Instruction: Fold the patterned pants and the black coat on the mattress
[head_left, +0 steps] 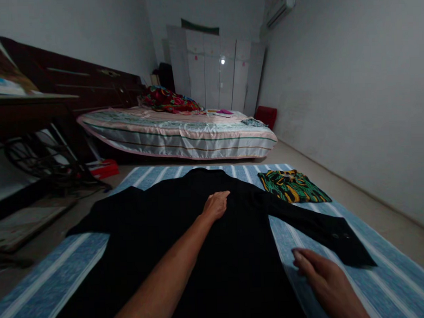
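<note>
A black long-sleeved garment is spread out across the striped surface, collar at the far end. One sleeve stretches to the right and shows buttons at its cuff; the left one is bent outward. My left hand rests on the upper middle of the garment, fingers bunched with one fingertip pointing right. Whether cloth is caught under those fingers is hidden. Off the garment's right side, below the sleeve, my right hand hovers with curled fingers and the thumb against them. Nothing shows in it.
Beneath the garment is a blue-and-white striped cover. A folded green, yellow and black patterned cloth lies at its far right. Beyond stands a bed with a red floral blanket. A treadle sewing table is at left.
</note>
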### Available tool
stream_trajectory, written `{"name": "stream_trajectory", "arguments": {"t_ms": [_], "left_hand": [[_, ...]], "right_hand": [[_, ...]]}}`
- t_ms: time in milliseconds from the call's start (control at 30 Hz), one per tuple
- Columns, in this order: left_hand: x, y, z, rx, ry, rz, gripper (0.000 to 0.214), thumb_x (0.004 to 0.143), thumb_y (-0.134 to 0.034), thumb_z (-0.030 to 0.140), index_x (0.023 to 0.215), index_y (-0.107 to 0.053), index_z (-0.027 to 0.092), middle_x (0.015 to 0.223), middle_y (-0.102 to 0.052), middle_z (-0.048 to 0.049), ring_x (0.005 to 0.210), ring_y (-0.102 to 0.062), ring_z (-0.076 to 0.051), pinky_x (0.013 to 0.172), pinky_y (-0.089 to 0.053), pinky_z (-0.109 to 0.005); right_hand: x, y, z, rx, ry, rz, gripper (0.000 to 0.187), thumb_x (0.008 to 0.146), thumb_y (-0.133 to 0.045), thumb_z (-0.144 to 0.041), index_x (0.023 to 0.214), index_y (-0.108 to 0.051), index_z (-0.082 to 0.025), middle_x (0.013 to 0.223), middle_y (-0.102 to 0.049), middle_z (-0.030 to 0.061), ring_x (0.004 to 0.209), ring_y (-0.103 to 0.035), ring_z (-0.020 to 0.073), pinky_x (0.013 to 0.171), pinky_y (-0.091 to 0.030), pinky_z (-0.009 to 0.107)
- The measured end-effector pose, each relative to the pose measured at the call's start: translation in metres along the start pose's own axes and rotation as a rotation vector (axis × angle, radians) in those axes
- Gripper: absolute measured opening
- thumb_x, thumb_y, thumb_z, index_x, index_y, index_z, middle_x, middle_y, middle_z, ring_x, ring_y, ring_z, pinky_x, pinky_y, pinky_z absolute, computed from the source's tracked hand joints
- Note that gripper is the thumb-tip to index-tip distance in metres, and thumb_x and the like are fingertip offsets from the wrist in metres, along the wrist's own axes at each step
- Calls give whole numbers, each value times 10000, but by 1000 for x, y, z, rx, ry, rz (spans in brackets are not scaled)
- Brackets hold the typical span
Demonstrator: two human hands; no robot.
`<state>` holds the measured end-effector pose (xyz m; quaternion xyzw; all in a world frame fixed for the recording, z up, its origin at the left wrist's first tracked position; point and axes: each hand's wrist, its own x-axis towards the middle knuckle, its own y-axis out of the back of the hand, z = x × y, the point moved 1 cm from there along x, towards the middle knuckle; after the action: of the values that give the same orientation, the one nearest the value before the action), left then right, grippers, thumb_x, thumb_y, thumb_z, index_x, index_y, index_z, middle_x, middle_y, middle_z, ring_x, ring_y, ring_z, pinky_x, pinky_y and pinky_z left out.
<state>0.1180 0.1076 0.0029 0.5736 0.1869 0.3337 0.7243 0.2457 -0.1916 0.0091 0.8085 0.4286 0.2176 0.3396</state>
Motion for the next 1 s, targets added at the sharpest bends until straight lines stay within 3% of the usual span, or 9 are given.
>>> {"name": "stream_trajectory", "arguments": {"t_ms": [67,133,300,500,833,1000], "left_hand": [[-2,-5,-1,-11,-4,32,464,882,-310,128,1296,-495,229,1325,-544,-18,1216,-481,-165,1024,-356,-312],[-2,-7,-2,-21,-7,51,489,863,-315,95,1291,-503,238,1317,-551,-7,1214,-482,-152,1024,-357,-299],[-2,-8,-4,-48,1,74,510,850,-306,78,1293,-508,229,1296,-567,-12,1185,-506,-149,1019,-365,-289],[-2,-10,-6,-75,1,73,526,823,-333,69,1295,-509,222,1305,-562,-6,1189,-503,-142,1028,-360,-278],[-1,-13,-5,-67,-26,78,435,867,-367,126,1268,-511,215,1255,-594,-25,1157,-522,-170,997,-383,-312],[-2,-13,-3,-55,-38,84,410,882,-369,146,1264,-509,197,1267,-583,-40,1161,-517,-186,998,-378,-332]], "right_hand": [[47,-8,-3,225,-211,-151,288,882,-403,-335,754,-599,-167,608,-595,24,522,-594,145,464,-455,235],[79,-16,-9,393,-391,-194,220,873,-416,-287,767,-559,-158,523,-517,-20,403,-522,112,377,-372,206],[112,-27,-23,732,-593,-277,117,872,-391,-171,860,-507,-159,512,-496,-44,353,-497,93,355,-325,181],[129,-30,-19,803,-562,-347,178,883,-395,-171,721,-469,-167,476,-455,-54,303,-411,54,305,-232,150],[137,-39,-5,910,-389,-396,213,789,-570,-270,626,-472,-175,467,-439,-65,311,-417,52,303,-283,154],[135,-38,-10,841,-393,-388,379,774,-599,-435,564,-392,-197,423,-384,-74,308,-426,71,296,-270,165]]}}
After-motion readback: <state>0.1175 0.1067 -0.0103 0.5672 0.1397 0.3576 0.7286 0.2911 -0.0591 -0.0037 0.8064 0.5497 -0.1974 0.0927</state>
